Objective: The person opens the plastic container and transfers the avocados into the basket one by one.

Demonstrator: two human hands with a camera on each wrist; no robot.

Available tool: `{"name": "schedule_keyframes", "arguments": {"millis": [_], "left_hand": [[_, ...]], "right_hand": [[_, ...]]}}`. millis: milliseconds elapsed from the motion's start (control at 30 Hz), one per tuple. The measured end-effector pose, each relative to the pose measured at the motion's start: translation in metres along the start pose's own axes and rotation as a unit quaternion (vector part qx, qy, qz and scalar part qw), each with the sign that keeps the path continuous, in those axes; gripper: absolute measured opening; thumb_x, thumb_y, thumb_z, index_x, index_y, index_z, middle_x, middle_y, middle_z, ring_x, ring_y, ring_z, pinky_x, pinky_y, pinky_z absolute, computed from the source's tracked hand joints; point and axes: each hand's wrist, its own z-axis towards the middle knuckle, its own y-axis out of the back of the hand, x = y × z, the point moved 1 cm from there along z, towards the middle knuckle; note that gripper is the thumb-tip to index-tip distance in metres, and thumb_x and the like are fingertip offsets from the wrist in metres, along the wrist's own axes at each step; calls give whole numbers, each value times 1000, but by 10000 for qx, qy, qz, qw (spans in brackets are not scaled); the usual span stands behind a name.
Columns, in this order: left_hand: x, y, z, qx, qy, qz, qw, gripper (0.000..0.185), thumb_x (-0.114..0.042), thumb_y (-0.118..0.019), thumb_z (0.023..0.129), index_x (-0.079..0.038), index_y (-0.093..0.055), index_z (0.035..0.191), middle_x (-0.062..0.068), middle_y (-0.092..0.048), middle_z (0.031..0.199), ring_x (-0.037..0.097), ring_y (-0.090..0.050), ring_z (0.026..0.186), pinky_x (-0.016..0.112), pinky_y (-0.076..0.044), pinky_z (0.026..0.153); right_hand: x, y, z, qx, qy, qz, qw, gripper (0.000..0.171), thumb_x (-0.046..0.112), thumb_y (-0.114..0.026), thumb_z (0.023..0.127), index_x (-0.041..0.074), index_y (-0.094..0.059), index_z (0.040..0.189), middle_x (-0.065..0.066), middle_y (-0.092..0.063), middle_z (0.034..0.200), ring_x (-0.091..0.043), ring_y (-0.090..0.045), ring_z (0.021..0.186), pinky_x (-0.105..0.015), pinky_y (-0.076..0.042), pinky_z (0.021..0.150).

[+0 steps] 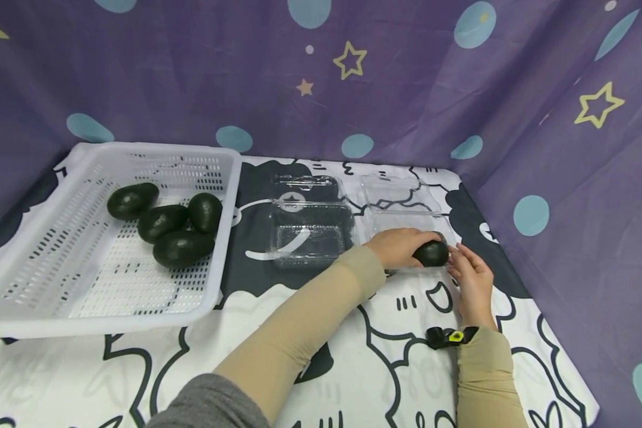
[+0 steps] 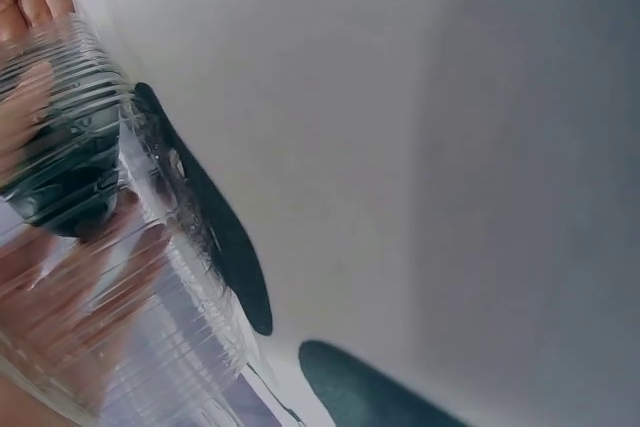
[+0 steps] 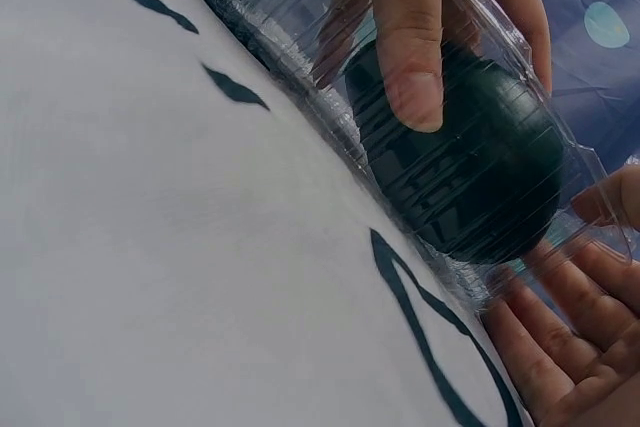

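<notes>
A dark green avocado (image 1: 433, 254) is in my left hand (image 1: 398, 246), inside the right-hand clear plastic clamshell box (image 1: 406, 219). Seen from the right wrist, the left thumb (image 3: 415, 87) presses on the avocado (image 3: 470, 167) and the other fingers go round its far side. My right hand (image 1: 473, 282) is at the box's right end, its thumb and fingers on either side of the clear wall. Through the ribbed plastic, the left wrist view shows the avocado (image 2: 75, 172) and the left fingers (image 2: 70, 277) blurred.
A white perforated basket (image 1: 107, 326) with several avocados (image 1: 182, 249) stands at the left. Between it and my left arm lies a second clear box (image 1: 312, 235), lid folded back. A purple curtain (image 1: 278, 89) hangs behind and to the right of the patterned tablecloth (image 1: 385, 380).
</notes>
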Motion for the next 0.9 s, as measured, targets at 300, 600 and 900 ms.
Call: {"name": "schedule_keyframes", "arguments": {"millis": [300,600,900], "left_hand": [[2,1,-1,-201,182,5,9996,69,-37,-71,92,-30,-39,152,1,-55,141,15,-56,125,30,-46,105],[3,5,-4,-692,243,164,9972,64,-39,-69,93,-26,-43,150,6,-58,132,18,-61,113,32,-51,94],[2,14,-9,-954,300,110,9949,65,-39,-70,92,-24,-44,149,7,-58,133,18,-60,114,32,-52,94]], "right_hand": [[-2,1,0,15,31,189,9998,43,16,-61,98,0,-56,136,15,-72,96,-2,-70,88,-14,-55,71],[-1,-1,-1,-38,136,223,9997,43,18,-61,98,2,-55,137,13,-72,97,-5,-69,90,-14,-54,71],[-2,0,-3,-152,122,-89,9998,46,20,-63,96,3,-55,138,15,-69,96,-5,-66,91,-14,-54,73]]}}
